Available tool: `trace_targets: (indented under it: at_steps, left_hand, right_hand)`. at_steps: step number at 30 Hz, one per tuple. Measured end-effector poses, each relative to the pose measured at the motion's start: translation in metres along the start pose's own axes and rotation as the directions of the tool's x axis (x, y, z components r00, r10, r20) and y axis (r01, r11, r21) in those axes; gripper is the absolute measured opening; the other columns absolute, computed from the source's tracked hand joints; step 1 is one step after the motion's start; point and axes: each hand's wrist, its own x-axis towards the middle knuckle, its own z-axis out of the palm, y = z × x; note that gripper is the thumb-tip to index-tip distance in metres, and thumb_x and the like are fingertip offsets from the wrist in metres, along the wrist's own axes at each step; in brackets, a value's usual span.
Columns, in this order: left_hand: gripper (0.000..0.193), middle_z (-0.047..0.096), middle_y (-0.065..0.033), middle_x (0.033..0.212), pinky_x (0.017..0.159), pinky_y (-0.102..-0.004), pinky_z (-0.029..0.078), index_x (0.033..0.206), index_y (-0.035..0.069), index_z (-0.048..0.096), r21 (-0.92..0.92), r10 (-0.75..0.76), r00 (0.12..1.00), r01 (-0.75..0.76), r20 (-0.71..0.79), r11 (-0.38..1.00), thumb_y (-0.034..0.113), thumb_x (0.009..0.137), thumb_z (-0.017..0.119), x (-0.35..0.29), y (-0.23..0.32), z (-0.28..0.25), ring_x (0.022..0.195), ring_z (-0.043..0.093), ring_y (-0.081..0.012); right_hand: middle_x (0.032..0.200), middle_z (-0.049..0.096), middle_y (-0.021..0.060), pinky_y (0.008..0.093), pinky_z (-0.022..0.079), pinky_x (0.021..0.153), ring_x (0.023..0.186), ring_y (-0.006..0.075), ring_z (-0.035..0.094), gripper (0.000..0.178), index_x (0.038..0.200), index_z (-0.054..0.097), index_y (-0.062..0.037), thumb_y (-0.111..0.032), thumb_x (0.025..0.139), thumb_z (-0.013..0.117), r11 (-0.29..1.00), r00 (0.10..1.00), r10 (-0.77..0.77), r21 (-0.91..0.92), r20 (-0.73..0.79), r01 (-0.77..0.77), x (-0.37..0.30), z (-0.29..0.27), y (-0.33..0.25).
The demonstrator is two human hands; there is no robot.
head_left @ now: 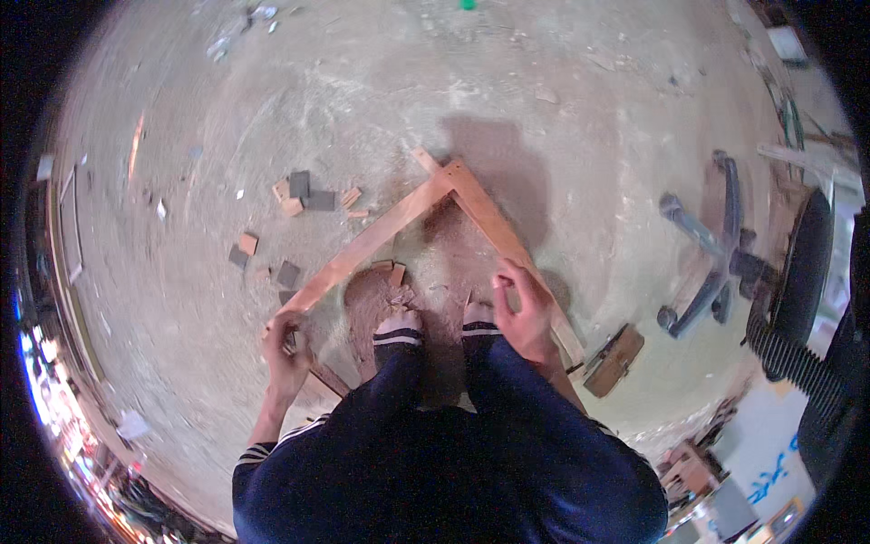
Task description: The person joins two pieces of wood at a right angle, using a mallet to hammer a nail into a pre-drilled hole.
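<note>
An angled wooden frame (372,238) stands or lies on the floor, its two long boards meeting in a corner ahead of my feet. My left hand (287,349) is curled at the near end of its left board, fingers closed against the wood. Beside the right board (494,220) is my right hand (527,317), thumb and index finger bent toward each other in a pinch. Anything small between those fingertips is too blurred to make out. Another wooden piece (328,381) runs from near my left hand toward my leg.
Small wood and dark blocks (292,195) lie scattered at the left. A brown wooden block (614,361) rests by my right leg. Further right are a wheeled chair base (716,254) and a black chair part (797,272). Wood scraps (396,274) lie by my feet.
</note>
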Motion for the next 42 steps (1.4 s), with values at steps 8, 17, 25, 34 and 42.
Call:
trace_targets:
  at_steps: [8,17,25,34,42]
  left_hand:
    - [0.032,0.066,-0.0208,0.086,0.064,-0.0445,0.054,0.107,0.002,0.051,0.05,0.217,0.737,-0.322,0.64,0.946,0.001,0.082,0.07,0.098,0.184,0.067,0.074,0.07,-0.0379]
    - [0.026,0.066,-0.014,0.073,0.062,-0.0348,0.054,0.106,0.0,0.057,-0.304,0.348,0.8,-0.217,0.489,0.928,0.004,0.085,0.071,0.093,0.177,0.121,0.067,0.07,-0.022]
    - [0.023,0.066,-0.0062,0.091,0.066,-0.0284,0.05,0.103,0.005,0.076,-0.44,0.263,0.906,-0.098,0.332,0.893,0.015,0.083,0.081,0.094,0.181,0.139,0.074,0.061,-0.0148]
    - [0.019,0.065,-0.0089,0.092,0.072,-0.0338,0.053,0.099,0.008,0.079,-0.482,0.349,0.913,-0.214,0.211,0.849,0.006,0.08,0.079,0.114,0.167,0.149,0.084,0.067,-0.0218]
    - [0.019,0.07,-0.0072,0.088,0.07,-0.0335,0.057,0.086,0.004,0.075,-0.358,0.499,0.866,-0.456,0.033,0.815,-0.003,0.068,0.078,0.16,0.147,0.148,0.081,0.071,-0.0232]
  right_hand:
    - [0.108,0.07,0.0084,0.0392,0.055,0.084,0.095,0.0262,0.068,0.038,0.12,0.068,-0.006,-0.009,0.083,0.077,0.896,0.895,-0.444,0.013,0.051,0.444,0.006,0.008,-0.029]
    - [0.101,0.072,0.0086,0.0363,0.056,0.082,0.093,0.026,0.069,0.022,0.1,0.072,-0.0038,-0.001,0.079,0.074,0.969,0.961,-0.242,0.074,0.132,0.234,0.002,0.007,-0.008]
    - [0.093,0.075,0.0103,0.0309,0.055,0.079,0.089,0.0186,0.072,0.018,0.096,0.073,-0.0009,0.007,0.081,0.071,0.837,0.944,0.244,0.443,0.222,-0.321,0.026,0.007,-0.013]
    - [0.093,0.072,0.0103,0.0294,0.052,0.078,0.088,0.0179,0.068,0.021,0.1,0.071,0.0024,0.01,0.08,0.068,0.882,0.963,0.133,0.415,0.235,-0.223,0.055,0.015,0.001]
    - [0.095,0.071,0.0122,0.031,0.052,0.078,0.086,0.0202,0.068,0.016,0.102,0.071,0.0019,0.002,0.086,0.069,0.962,0.974,0.15,0.202,0.17,-0.183,0.073,0.019,0.022]
